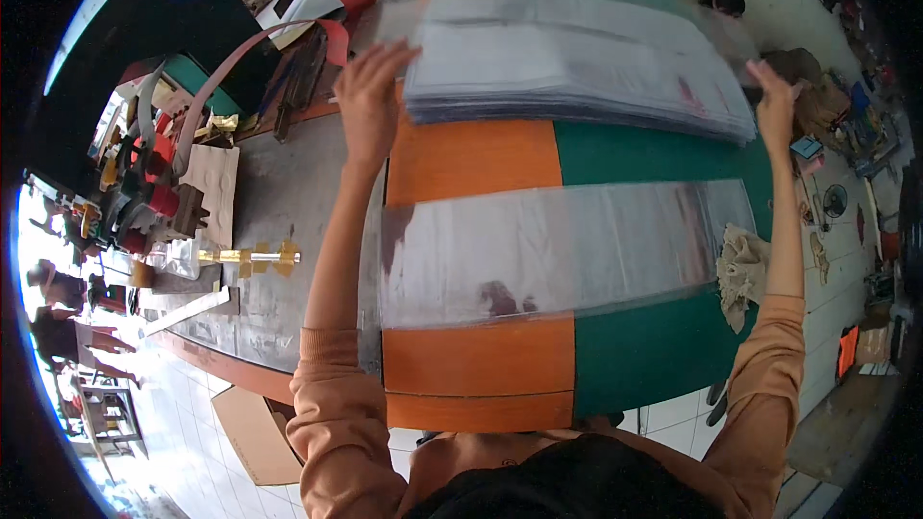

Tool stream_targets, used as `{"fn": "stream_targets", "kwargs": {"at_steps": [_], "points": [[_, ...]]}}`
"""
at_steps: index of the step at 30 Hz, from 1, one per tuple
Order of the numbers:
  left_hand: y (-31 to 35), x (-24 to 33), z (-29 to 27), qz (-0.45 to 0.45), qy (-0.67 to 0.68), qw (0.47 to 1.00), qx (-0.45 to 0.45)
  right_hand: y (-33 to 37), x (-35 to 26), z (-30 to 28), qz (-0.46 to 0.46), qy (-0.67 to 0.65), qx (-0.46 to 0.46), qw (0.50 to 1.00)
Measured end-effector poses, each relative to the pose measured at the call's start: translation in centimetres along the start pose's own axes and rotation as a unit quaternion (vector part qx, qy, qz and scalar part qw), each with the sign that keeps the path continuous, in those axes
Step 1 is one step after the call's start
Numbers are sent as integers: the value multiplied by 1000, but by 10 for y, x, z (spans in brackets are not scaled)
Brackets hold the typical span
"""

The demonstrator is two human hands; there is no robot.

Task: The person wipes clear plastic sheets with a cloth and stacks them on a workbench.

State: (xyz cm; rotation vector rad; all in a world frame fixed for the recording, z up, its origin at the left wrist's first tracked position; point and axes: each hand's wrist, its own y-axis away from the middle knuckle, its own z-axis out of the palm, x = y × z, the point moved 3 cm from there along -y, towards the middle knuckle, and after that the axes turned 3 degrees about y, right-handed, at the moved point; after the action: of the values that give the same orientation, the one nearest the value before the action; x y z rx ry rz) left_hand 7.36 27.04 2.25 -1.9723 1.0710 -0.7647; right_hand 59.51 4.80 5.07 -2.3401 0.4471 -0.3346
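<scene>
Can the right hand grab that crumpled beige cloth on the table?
Probably yes: the right hand is farther forward, but nothing lies on the crumpled beige cloth beside its forearm.

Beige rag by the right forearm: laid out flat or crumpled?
Crumpled. The beige rag shows uneven creases and an irregular outline, bunched at the right end of the clear plastic sheeting.

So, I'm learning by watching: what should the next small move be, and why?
Probably ease the raised clear sheet down onto the stack, edges aligned: it looks blurred, seemingly stretched over that stack between the left hand and right hand, one near each end.
</scene>
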Motion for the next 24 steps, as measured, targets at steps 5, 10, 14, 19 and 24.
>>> {"fn": "stream_targets", "kwargs": {"at_steps": [5,10,14,19,24], "points": [[42,18,17,-97,-52,952,-285,53,-8,33,-39,29,-248,967],[82,54,-47,-91,13,940,-328,64,-21,-29,-60,41,-277,958],[127,98,-107,-135,-21,860,-491,117,-67,-104,-29,-133,-440,888],[166,136,-147,-240,-25,821,-517,186,-101,-147,56,-28,-394,917],[168,150,-141,-248,-57,852,-457,239,-91,-142,145,44,-283,947]]}}
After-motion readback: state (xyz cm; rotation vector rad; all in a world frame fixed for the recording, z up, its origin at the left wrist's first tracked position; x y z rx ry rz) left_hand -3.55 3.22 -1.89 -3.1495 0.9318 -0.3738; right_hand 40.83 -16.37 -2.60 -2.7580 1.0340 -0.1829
